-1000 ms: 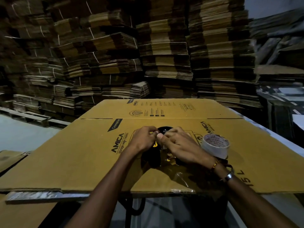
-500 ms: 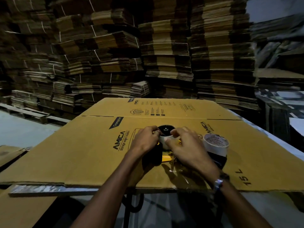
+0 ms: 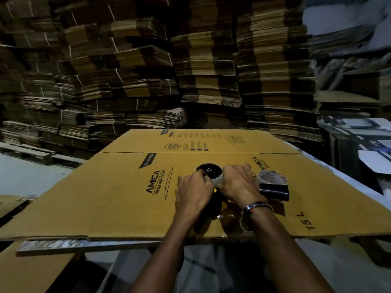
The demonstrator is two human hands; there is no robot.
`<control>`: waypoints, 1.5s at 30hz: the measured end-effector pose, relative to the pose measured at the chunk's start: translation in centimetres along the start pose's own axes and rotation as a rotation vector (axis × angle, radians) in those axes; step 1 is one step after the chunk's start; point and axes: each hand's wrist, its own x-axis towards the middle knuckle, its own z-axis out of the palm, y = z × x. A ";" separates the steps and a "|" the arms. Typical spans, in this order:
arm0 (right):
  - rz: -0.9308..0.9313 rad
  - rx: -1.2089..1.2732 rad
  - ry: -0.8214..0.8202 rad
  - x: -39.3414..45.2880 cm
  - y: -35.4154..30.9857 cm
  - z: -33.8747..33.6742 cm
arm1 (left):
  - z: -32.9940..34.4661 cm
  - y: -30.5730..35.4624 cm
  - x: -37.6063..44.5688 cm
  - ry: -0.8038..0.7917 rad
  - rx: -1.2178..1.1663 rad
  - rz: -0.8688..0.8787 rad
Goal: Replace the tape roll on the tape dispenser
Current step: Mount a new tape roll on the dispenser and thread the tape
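Both my hands, left and right, fingers curled tight around the white-cored, black-hubbed tape roll on the brown cardboard sheet.

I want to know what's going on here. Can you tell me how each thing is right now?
Tape dispenser: on the flat box, mostly hidden under both hands.
White ring: on the dispenser's wheel, held from both sides.
Left hand: fingers on the ring.
Right hand: fingers on the ring.
Tape roll: upright beside the right hand, untouched.
Flat box: lying unfolded on the table.
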 end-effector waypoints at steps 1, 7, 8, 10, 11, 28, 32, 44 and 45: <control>0.009 -0.009 0.000 0.1 0.1 0.1 | 0.1 0.0 -0.3 0.007 -0.005 -0.001; -0.007 0.000 0.144 -0.7 0.6 1.1 | 0.1 0.1 -1.0 0.027 -0.027 -0.005; -0.013 0.022 0.167 -0.9 0.7 1.3 | 0.2 0.1 -1.0 0.026 -0.033 -0.007; -0.033 0.044 0.218 -1.0 0.8 1.7 | 0.3 0.1 -1.0 0.030 -0.040 -0.007; -0.039 0.054 0.237 -1.1 0.9 1.9 | 0.3 0.1 -1.0 0.033 -0.038 -0.007; -0.056 0.155 0.142 0.1 1.6 2.5 | -0.7 0.7 -1.9 -0.013 0.073 0.002; -0.068 0.162 0.122 0.1 1.9 2.8 | -0.7 1.0 -2.0 -0.005 0.064 0.000; -0.200 0.181 0.083 -1.2 2.8 2.2 | 0.0 1.2 -2.2 0.053 0.031 -0.032; -0.212 0.178 0.082 -1.3 2.9 2.2 | 0.0 1.3 -2.3 0.065 0.028 -0.034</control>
